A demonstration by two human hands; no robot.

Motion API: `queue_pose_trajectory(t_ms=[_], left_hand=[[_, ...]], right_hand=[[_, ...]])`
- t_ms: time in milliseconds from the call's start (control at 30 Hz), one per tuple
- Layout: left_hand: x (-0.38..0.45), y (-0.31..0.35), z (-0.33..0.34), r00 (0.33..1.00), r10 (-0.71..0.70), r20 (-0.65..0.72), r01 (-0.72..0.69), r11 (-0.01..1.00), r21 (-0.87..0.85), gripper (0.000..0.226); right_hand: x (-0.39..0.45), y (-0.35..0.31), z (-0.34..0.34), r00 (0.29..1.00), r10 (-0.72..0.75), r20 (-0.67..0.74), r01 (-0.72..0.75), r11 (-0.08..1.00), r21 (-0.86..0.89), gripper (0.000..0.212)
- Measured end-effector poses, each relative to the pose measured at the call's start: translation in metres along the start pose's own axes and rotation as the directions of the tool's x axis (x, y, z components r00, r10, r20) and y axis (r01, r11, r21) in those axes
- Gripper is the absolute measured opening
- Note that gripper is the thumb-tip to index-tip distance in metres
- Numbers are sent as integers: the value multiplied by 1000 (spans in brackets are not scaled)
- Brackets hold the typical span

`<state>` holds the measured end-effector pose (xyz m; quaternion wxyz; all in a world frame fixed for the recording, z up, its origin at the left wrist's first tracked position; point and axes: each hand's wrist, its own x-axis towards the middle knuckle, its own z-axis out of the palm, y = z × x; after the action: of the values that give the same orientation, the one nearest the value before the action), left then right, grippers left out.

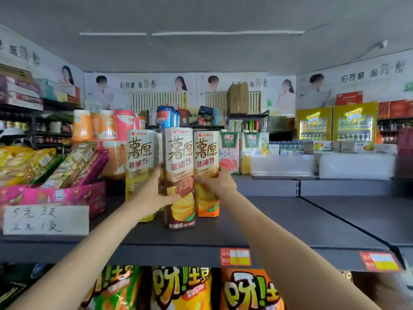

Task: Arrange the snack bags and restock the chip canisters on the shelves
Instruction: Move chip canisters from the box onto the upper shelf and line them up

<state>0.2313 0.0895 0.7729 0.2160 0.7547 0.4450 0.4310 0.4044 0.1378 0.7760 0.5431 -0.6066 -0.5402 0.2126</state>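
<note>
Three tall chip canisters stand on the dark top shelf (279, 224). The brown-bottomed canister (178, 157) is in front, with my left hand (156, 193) curled round its lower left side. Just behind to the right is an orange-bottomed canister (206, 153), and my right hand (214, 182) grips its middle. A yellow-bottomed canister (139, 157) stands to the left, partly hidden by my left wrist. Snack bags (181, 289) hang in a row below the shelf edge.
A pink display box (55, 195) of snack bars with a handwritten price card (45, 219) sits at the left. Juice cartons (229, 151) and white trays (283, 164) stand behind on the right. Price tags (235, 256) line the shelf's front edge.
</note>
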Motion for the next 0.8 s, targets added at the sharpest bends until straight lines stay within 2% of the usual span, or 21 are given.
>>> queue_pose_trajectory(t_ms=[67,133,333,467,600,733,800], left_hand=[[-3,-12,7,999,-2,49,1,1000,24,98],[-4,-24,12,999,-36,16,36,999,19,95],[7,-38,6,1000,-15,14,13,992,123,84],[8,-48,8,997,-38,-67,51,980,190,84],[4,-52,18,995,-42,-93,59,979,193,95],[1,-42,29,982,-39,-182,87,961,261,96],[-3,-31,33,969,-15,-247,96,944,317,97]], right_hand=[[8,1,6,1000,4,6,-4,999,-49,67],[14,1,15,1000,-14,15,14,998,-56,62],[28,2,38,991,-30,128,38,997,-65,65],[41,8,50,988,-32,154,43,997,-69,52],[34,5,44,979,-33,200,38,999,-21,41],[19,7,21,965,4,261,-21,998,63,52],[9,8,9,960,1,279,-5,1000,16,53]])
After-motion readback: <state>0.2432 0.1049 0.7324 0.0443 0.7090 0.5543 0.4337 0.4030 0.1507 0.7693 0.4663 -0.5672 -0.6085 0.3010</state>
